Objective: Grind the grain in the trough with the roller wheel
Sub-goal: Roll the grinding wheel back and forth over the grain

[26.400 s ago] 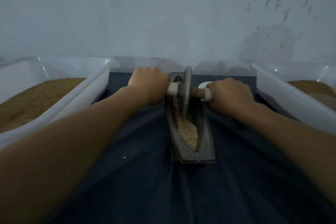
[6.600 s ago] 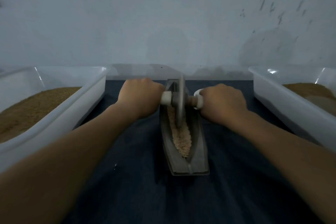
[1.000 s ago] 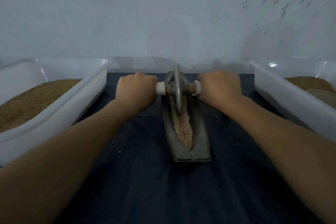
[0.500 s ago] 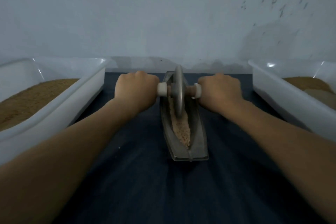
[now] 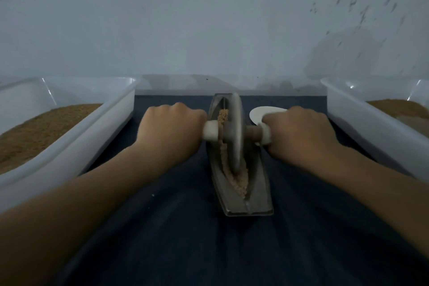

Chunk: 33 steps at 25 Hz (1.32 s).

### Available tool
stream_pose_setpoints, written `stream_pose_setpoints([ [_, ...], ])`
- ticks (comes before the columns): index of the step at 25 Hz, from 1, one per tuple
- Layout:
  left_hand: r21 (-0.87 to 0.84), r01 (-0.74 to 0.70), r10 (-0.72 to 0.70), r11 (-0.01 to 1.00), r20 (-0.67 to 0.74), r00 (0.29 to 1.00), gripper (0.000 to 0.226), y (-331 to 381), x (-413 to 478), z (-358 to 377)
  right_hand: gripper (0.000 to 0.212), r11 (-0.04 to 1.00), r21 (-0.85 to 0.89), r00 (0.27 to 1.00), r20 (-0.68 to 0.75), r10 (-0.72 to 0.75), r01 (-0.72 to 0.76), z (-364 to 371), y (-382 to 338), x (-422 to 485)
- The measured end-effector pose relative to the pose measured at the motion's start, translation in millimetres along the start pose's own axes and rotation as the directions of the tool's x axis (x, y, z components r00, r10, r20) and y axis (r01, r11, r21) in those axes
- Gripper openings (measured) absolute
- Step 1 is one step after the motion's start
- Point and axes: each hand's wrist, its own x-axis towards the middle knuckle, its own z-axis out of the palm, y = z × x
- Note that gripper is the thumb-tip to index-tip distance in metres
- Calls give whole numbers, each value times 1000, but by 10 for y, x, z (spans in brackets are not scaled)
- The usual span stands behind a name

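**Grey wheel in the trough, both hands holding on**

Grey metal makes up the roller wheel (image 5: 235,132). It stands on its edge in the groove of the trough (image 5: 257,193). The trough lies in the middle of the tabletop (image 5: 185,227), with one end close to the far edge and the other end pointing at the person. Pale grain (image 5: 239,181) lies along the groove. A little sits behind the wheel, and a longer line runs toward the near end.

This looks like the rolling step, partway through the grinding. The grain at the near end looks lumpy, so it likely needs more rolling. The next push should press down the same on both sides. It should also keep the wheel straight up, so it stays in the groove and no grain jumps out.

On the left hand (image 5: 171,130), the fingers (image 5: 195,118) are curled tight round the left end of the handle (image 5: 210,130). The right hand (image 5: 299,132) wraps the right end the same way. Neither hand touches the grain.

A left tub (image 5: 69,146) and a right tub (image 5: 371,123) stand at the side edges, each with brown meal inside. A white round thing (image 5: 260,112) lies just behind the right hand. What it is cannot be told.
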Motion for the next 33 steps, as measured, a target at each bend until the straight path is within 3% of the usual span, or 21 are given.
stream_pose_setpoints([
  [3, -44, 168, -160, 985, 153, 975, 6, 51, 405, 129, 13, 989, 89, 960, 265, 90, -118, 35, -86, 534],
  [5, -61, 161, -144, 985, 220, 965, 9, 48, 532, 126, 12, 974, 125, 920, 370, 130, -188, 37, -86, 613],
  [6, -51, 121, -109, 991, 187, 976, 6, 33, 477, 105, 9, 975, 125, 919, 374, 124, -182, 7, -64, 523],
  [7, -54, 69, -63, 996, 104, 993, 8, 13, 350, 80, 9, 982, 125, 942, 322, 95, -142, -10, -39, 356],
  [9, -29, -50, 47, 998, -96, 994, 27, -15, -15, -2, 23, 995, 101, 997, 71, 0, -7, -111, -25, -31],
  [11, -55, -117, 105, 992, -183, 978, 33, -86, -110, -52, 32, 996, 67, 990, -126, -56, 65, -208, 60, -144],
  [12, -79, -100, 89, 992, -135, 987, 33, -80, -101, -11, 33, 997, 35, 993, -97, -68, 72, -212, 57, -95],
  [14, -79, 32, -31, 996, 16, 999, 25, 5, 3, 103, 28, 999, -18, 993, 119, -25, 27, -134, -38, 115],
  [16, -75, 179, -170, 981, 110, 979, 6, 82, 285, 134, 13, 993, 60, 961, 264, 81, -101, -63, -118, 451],
  [18, -88, 200, -181, 976, 187, 965, 7, 85, 470, 112, 13, 978, 114, 921, 369, 124, -177, -13, -142, 640],
  [20, -96, 133, -113, 986, 191, 975, 4, 46, 386, 67, 6, 985, 119, 920, 386, 68, -123, -55, -72, 517],
  [22, -85, 20, -19, 996, 8, 1000, 26, 9, 59, 41, 23, 997, 68, 986, 159, -46, 36, -132, 10, 175],
  [24, -91, -54, 43, 994, -119, 992, 48, -44, -188, -70, 32, 990, 59, 986, -117, -119, 127, -253, 27, -79],
  [25, -105, -53, 40, 993, -118, 992, 50, -57, -139, -73, 32, 987, 63, 980, -145, -137, 147, -258, 57, -59],
  [26, -100, -26, 19, 995, -78, 997, 47, -34, -107, -45, 29, 989, 63, 985, -121, -122, 130, -227, 30, -19],
  [28, -40, 61, -59, 997, 61, 996, 22, 62, 41, 19, 21, 998, 66, 993, 121, 7, -15, -136, -66, 181],
  [29, -32, 95, -90, 995, 113, 989, 7, 102, 241, 32, 17, 985, 117, 961, 260, 93, -127, -83, -99, 315],
  [31, 6, 81, -81, 997, 185, 979, 13, 123, 566, -15, 13, 949, 189, 896, 416, 155, -252, 45, -103, 506],
  [33, 28, 16, -22, 999, 215, 976, 15, 107, 586, -61, 12, 950, 201, 898, 420, 136, -237, 51, -69, 449],
])
